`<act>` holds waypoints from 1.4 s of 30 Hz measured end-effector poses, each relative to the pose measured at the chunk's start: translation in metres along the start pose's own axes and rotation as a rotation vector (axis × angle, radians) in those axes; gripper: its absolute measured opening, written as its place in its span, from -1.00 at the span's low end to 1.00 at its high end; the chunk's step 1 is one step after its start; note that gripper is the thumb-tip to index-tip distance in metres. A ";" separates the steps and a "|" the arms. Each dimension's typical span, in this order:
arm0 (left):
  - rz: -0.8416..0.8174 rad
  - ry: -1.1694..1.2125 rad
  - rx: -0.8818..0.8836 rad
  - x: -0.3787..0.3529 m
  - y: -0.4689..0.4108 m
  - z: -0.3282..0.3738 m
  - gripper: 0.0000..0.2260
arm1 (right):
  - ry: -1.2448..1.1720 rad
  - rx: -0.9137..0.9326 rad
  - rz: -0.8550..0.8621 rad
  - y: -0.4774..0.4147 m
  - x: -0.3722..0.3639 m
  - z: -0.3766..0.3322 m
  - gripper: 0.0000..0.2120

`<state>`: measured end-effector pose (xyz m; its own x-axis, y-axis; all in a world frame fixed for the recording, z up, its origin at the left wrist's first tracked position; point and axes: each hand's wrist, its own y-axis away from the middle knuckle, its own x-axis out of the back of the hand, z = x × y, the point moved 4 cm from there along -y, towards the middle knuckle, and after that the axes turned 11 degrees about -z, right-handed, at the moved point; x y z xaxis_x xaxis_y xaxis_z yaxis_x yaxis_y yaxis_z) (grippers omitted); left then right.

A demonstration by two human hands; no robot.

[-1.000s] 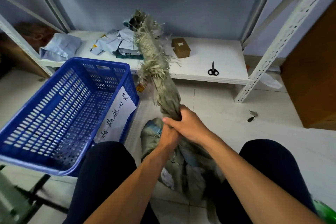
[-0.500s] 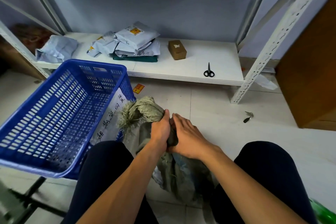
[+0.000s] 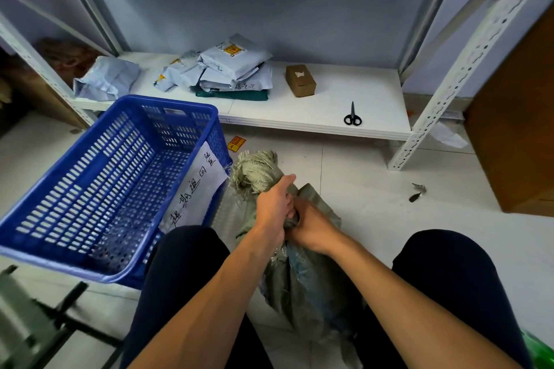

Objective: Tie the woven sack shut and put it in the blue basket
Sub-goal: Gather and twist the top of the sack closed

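Grips the bunched neck of the woven sack [image 3: 302,278] with the left hand [image 3: 274,204], fingers curled round it, and clutches the same neck just beneath with the right hand [image 3: 311,226], knuckles touching (frayed mouth flopped over beyond the left thumb). Holds the sack standing on the floor between the knees, contents hidden by the weave. Just left of the left hand, the blue basket [image 3: 177,102] with a handwritten paper label [image 3: 195,189] on its nearest wall; farther ahead of both hands, on the low shelf [image 3: 329,111], stacked grey parcels [image 3: 233,69], a small cardboard box [image 3: 300,81] and black scissors [image 3: 352,117].
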<state>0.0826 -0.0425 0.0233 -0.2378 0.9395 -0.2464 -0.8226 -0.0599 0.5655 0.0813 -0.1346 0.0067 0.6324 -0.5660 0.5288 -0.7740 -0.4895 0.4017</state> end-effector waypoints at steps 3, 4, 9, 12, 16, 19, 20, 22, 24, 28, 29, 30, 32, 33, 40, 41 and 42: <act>0.033 -0.151 0.002 -0.003 0.002 0.000 -0.63 | 0.049 -0.032 -0.041 0.001 -0.001 -0.001 -0.81; 0.047 -0.185 -0.008 -0.003 0.003 0.000 -0.64 | 0.053 -0.046 -0.046 0.002 -0.001 -0.001 -0.81; 0.056 -0.155 -0.110 -0.003 0.005 0.008 -0.65 | 0.006 -0.113 -0.035 0.005 0.006 0.002 -0.88; 0.004 -0.090 -0.099 -0.001 0.002 0.011 -0.67 | 0.097 -0.105 -0.041 0.006 0.007 -0.003 -0.61; -0.181 0.142 0.001 0.001 0.001 0.014 -0.68 | 0.128 -0.087 -0.032 0.004 0.006 -0.003 -0.71; -0.179 0.249 0.018 -0.003 0.006 0.017 -0.65 | 0.115 -0.083 -0.026 0.004 0.008 -0.006 -0.69; -0.171 0.263 0.019 -0.004 0.007 0.018 -0.63 | 0.145 -0.085 -0.028 0.004 0.009 -0.007 -0.69; -0.158 0.211 0.005 -0.004 0.008 0.016 -0.60 | 0.206 -0.076 -0.013 0.005 0.008 -0.009 -0.72; -0.155 0.160 -0.015 -0.003 0.007 0.015 -0.57 | 0.213 -0.058 0.002 0.005 0.006 -0.007 -0.76; -0.120 0.179 -0.029 -0.002 0.006 0.015 -0.57 | 0.231 -0.028 0.064 0.006 0.003 -0.006 -0.85; -0.107 0.185 -0.032 -0.002 0.007 0.016 -0.57 | 0.235 0.000 0.092 0.007 0.003 -0.009 -0.87; -0.093 0.187 -0.034 -0.002 0.007 0.017 -0.56 | 0.228 0.025 0.112 0.007 0.002 -0.011 -0.84; -0.059 0.173 -0.037 -0.002 0.006 0.019 -0.57 | 0.156 0.044 0.107 0.008 0.001 -0.016 -0.79; -0.048 0.163 -0.040 -0.002 0.006 0.021 -0.58 | 0.090 0.035 0.098 0.008 0.001 -0.017 -0.81; -0.091 0.089 -0.063 -0.007 0.006 0.025 -0.56 | -0.033 -0.058 0.023 0.008 0.007 -0.019 -0.92; -0.095 0.078 -0.064 -0.007 0.007 0.026 -0.56 | -0.020 -0.064 0.021 0.007 0.006 -0.019 -0.92; -0.099 0.068 -0.067 -0.007 0.008 0.027 -0.56 | -0.013 -0.068 0.020 0.007 0.005 -0.019 -0.91</act>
<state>0.0917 -0.0400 0.0504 -0.1864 0.9172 -0.3522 -0.8760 0.0072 0.4823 0.0783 -0.1281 0.0261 0.6166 -0.5843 0.5276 -0.7867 -0.4320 0.4410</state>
